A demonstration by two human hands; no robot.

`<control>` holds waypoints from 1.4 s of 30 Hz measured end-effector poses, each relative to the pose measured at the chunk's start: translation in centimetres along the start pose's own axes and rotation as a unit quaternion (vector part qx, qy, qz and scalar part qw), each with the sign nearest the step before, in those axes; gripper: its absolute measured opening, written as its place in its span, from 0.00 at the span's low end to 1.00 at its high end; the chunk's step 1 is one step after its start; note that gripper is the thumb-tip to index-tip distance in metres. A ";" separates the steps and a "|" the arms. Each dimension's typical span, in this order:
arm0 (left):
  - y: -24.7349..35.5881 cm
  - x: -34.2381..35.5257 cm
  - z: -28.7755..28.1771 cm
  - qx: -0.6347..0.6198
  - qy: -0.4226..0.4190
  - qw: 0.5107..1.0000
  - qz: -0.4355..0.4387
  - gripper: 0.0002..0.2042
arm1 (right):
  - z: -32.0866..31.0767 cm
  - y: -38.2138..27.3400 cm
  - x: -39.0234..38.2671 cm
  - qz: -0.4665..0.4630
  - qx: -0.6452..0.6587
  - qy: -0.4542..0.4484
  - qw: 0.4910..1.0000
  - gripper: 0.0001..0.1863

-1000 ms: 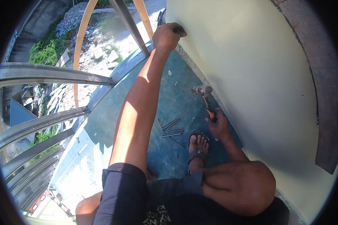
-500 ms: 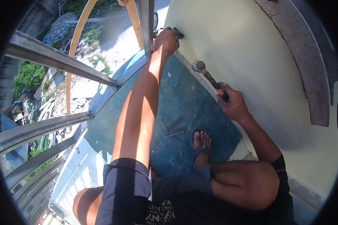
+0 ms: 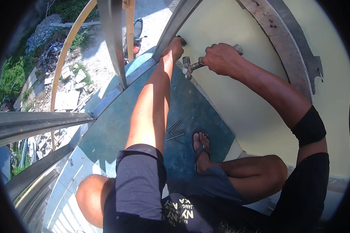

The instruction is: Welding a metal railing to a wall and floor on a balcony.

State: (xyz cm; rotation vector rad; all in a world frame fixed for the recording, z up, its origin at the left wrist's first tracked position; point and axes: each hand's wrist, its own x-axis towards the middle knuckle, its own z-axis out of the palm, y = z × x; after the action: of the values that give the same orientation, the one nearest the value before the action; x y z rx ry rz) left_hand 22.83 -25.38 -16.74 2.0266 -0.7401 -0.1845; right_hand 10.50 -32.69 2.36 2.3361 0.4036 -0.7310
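My right hand (image 3: pixel 221 59) is wrapped round the handle of a hammer. The metal hammer head (image 3: pixel 187 68) points left and the handle's butt sticks out past my fist. At the far corner, where the pale yellow wall (image 3: pixel 237 101) meets the metal railing, my left hand (image 3: pixel 172 52) is closed against the wall side. A small dark object (image 3: pixel 182 40) shows at its fingertips, too hidden to name. On the blue-green floor sheet (image 3: pixel 151 93), several long nails (image 3: pixel 175 130) lie in a loose bunch beside my sandalled foot (image 3: pixel 201 145).
Metal railing bars (image 3: pixel 114 39) line the left side, with a drop to rubble and plants (image 3: pixel 75 77) below. A curved light wooden strip (image 3: pixel 66 50) stands outside them. A curved board (image 3: pixel 278 35) with nails in it is against the wall. A motorbike (image 3: pixel 135 39) is parked below.
My right hand has moved up and left with the hammer, bringing its head close to my left hand. My left hand stays at the corner while the whole view has shifted.
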 end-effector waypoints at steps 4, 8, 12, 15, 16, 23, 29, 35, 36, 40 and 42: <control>-0.3 0.4 0.2 0.009 0.006 1.000 -0.003 0.18 | -0.2 1.7 2.3 -0.025 -0.057 0.077 0.995 0.06; -0.4 0.5 0.4 -0.029 -0.020 0.999 -0.012 0.16 | 0.0 2.8 3.6 -0.053 -0.105 0.076 0.990 0.06; -0.1 0.3 0.2 -0.038 -0.012 0.999 -0.027 0.15 | -0.4 3.3 4.4 -0.033 -0.094 0.099 0.990 0.05; 0.1 0.2 0.0 -0.026 0.012 0.999 -0.018 0.15 | -1.2 3.5 4.5 -0.025 -0.081 0.052 0.995 0.05; 0.2 0.2 -0.1 -0.018 0.008 1.000 -0.013 0.16 | -1.5 3.4 4.5 -0.032 -0.079 0.037 0.996 0.05; 0.0 0.4 0.0 -0.019 -0.017 0.999 -0.020 0.17 | -3.0 2.9 4.4 -0.017 -0.065 0.000 0.998 0.04; -0.3 0.7 0.3 -0.015 -0.019 1.000 -0.002 0.16 | -3.5 3.0 4.3 -0.025 -0.061 -0.009 0.998 0.04; -0.3 0.4 0.2 -0.035 -0.020 0.999 -0.004 0.15 | -3.7 3.1 4.6 -0.031 -0.075 0.023 0.996 0.04; -0.4 0.5 0.2 -0.030 -0.015 0.999 -0.007 0.15 | -3.7 3.2 4.7 -0.033 -0.077 0.024 0.996 0.04; -0.6 0.6 0.6 -0.019 -0.002 1.000 -0.005 0.15 | -3.7 3.3 4.9 -0.024 -0.086 0.020 0.996 0.04; -0.9 0.6 0.8 -0.010 0.003 1.000 -0.005 0.15 | -3.8 3.2 5.0 -0.029 -0.088 0.027 0.995 0.03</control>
State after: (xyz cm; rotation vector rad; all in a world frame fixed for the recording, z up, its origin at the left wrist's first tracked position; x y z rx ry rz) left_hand 23.35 -25.97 -17.82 2.0124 -0.7216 -0.1907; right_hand 17.50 -32.10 3.38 2.1888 0.5393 -0.6343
